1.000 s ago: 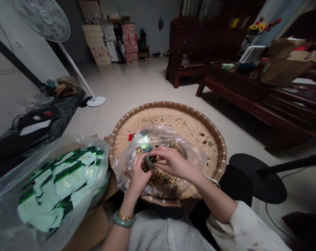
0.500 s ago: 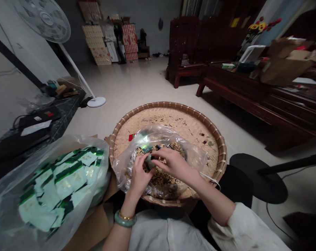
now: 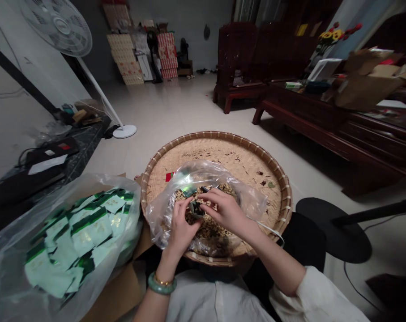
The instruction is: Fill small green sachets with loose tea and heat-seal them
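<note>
A small green sachet [image 3: 196, 210] stands with its mouth spread and its inside dark. My left hand [image 3: 181, 221] is closed around its left side. At the sachet's right edge, my right hand [image 3: 223, 209] has its thumb and fingers bent together; what lies between them is too small to make out. Beneath both hands, a clear plastic bag [image 3: 253, 192] lies spread open with dry, brownish loose bits [image 3: 211, 230] in it. Another green packet [image 3: 188, 191] lies among these bits. The bag rests on a round woven bamboo tray [image 3: 219, 138].
Left of the tray, a big clear bag [image 3: 8, 259] holds several pale green sachets [image 3: 88, 230]. A red scrap [image 3: 169, 176] and dark shreds lie on the tray. A black stand base [image 3: 333, 228] is at the right, a white fan [image 3: 125, 131] at the left, and a wooden table [image 3: 306, 112] beyond.
The sachet's mouth has turned into view and looks wider. My right hand has shifted slightly right and down from it, while my left hand stays around the sachet.
</note>
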`<state>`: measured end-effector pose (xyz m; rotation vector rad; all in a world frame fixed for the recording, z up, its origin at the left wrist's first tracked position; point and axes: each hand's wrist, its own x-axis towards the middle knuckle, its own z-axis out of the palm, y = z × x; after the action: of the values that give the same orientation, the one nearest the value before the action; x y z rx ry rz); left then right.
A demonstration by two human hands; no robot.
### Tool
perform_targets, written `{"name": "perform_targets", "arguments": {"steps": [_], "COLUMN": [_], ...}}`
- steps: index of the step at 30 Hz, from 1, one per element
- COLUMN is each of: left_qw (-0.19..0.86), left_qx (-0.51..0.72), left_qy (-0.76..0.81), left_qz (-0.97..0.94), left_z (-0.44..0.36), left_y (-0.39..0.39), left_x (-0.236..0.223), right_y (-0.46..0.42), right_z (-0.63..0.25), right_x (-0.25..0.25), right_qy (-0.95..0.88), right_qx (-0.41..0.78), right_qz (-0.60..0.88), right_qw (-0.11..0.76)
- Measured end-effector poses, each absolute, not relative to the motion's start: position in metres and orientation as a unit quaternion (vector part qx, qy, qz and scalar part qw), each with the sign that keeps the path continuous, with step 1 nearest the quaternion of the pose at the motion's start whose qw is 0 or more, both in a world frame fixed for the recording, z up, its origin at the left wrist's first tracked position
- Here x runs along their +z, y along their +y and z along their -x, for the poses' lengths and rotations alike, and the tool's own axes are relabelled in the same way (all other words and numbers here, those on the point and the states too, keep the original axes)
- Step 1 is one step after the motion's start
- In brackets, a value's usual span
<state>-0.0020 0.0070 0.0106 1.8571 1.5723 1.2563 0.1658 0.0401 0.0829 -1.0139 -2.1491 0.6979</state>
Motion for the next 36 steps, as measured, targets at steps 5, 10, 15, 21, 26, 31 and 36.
{"name": "perform_targets", "arguments": {"steps": [5, 10, 15, 21, 26, 31, 36], "left_qw": [0.196, 0.205, 0.206, 0.204, 0.204, 0.363, 0.591], "left_qx": [0.443, 0.442, 0.433, 0.444, 0.445, 0.404, 0.383], "left_qy": [0.554, 0.549, 0.564, 0.57, 0.573, 0.568, 0.501], "left_qz": [-0.677, -0.679, -0.672, -0.66, -0.657, -0.618, -0.504], "left_z": [0.0, -0.001, 0.002, 0.0, -0.003, 0.011, 0.022], "left_y": [0.005, 0.005, 0.006, 0.006, 0.007, 0.015, 0.022], "left_x": [0.01, 0.009, 0.01, 0.011, 0.014, 0.021, 0.03], "right_y": [0.042, 0.043, 0.042, 0.035, 0.035, 0.051, 0.061], "right_z": [-0.162, -0.16, -0.171, -0.174, -0.165, -0.17, -0.183], "right_x": [0.078, 0.079, 0.085, 0.076, 0.063, 0.065, 0.073], "right_qy": [-0.833, -0.809, -0.735, -0.796, -0.867, -0.832, -0.749], "right_qx": [0.27, 0.265, 0.304, 0.249, 0.175, 0.286, 0.463], "right_qz": [0.368, 0.374, 0.414, 0.388, 0.389, 0.395, 0.4], "right_qw": [0.313, 0.368, 0.443, 0.392, 0.257, 0.264, 0.253]}}
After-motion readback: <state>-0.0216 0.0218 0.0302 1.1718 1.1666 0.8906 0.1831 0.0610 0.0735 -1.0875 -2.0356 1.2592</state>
